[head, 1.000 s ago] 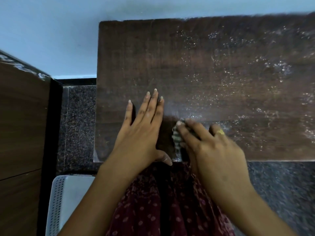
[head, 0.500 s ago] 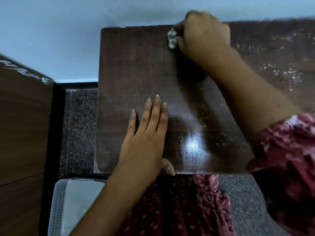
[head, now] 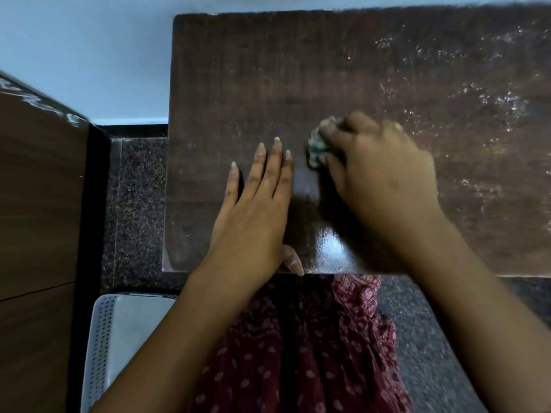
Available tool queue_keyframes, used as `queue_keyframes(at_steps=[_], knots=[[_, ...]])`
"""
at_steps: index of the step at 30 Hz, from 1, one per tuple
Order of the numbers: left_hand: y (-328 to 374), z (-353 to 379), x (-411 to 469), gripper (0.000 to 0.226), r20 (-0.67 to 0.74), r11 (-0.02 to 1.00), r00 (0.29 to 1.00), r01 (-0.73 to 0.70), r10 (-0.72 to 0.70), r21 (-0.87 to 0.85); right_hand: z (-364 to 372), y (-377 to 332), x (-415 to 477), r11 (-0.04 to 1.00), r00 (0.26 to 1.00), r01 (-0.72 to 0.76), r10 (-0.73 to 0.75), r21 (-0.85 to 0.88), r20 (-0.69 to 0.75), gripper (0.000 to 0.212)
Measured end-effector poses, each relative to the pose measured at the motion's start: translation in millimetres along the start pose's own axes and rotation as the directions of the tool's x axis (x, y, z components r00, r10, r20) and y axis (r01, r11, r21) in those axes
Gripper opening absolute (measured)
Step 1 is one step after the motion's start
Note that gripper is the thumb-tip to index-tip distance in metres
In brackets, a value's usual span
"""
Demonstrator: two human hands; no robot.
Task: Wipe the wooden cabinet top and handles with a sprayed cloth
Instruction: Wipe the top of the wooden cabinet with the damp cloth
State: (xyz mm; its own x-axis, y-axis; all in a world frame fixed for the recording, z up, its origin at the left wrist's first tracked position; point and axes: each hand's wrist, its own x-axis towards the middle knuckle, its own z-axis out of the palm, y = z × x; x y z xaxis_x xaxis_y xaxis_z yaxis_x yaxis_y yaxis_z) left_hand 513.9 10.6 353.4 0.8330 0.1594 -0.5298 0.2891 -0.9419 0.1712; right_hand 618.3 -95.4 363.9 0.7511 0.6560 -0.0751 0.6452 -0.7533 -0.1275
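Head view: you wipe the dark brown wooden cabinet top point(head: 238, 84) with a crumpled teal-and-white cloth point(head: 317, 146).

Your right hand point(head: 378, 177), motion-blurred, is clenched around the cloth and presses it on the wood near the middle of the top, just beside your left fingertips. Your left hand point(head: 256, 210) lies flat and released, fingers together, thumb over the front edge. White droplets speckle the right part; a glossy patch shines near the front edge. A white perforated plastic basket point(head: 104, 338) stands on the speckled dark floor point(head: 134, 204).
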Motion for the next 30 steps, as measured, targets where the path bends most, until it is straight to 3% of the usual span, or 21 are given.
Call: queue_keyframes(at_steps=[6,11,14,26,30], knots=[[1.8,6.9,-4.6,0.125,-0.043,0.995,0.996,-0.086,0.084,-0.050,10.5,-9.2,-92.0,1.000,0.996,0.009,-0.009,0.009,0.085,0.040],[11.7,17.5,-12.6,0.129,-0.035,0.995,0.997,-0.067,0.065,-0.072,13.2,-0.1,-136.6,1.000,0.991,0.015,-0.016,0.004,0.136,0.051],[14.6,19.8,-12.2,0.131,-0.048,0.996,0.998,-0.046,0.042,-0.074,12.1,13.3,-137.5,0.999,0.994,0.022,-0.026,0.041,0.105,0.035],[19.3,9.6,2.5,0.128,-0.106,0.996,0.993,-0.036,0.044,0.082,1.2,30.2,27.4,0.999,0.999,0.031,-0.031,0.044,-0.011,0.033],[21.3,9.7,1.6,0.131,-0.096,0.996,0.995,-0.011,0.020,0.092,4.4,36.4,100.4,0.997,0.999,-0.050,0.050,0.066,-0.006,0.034]])
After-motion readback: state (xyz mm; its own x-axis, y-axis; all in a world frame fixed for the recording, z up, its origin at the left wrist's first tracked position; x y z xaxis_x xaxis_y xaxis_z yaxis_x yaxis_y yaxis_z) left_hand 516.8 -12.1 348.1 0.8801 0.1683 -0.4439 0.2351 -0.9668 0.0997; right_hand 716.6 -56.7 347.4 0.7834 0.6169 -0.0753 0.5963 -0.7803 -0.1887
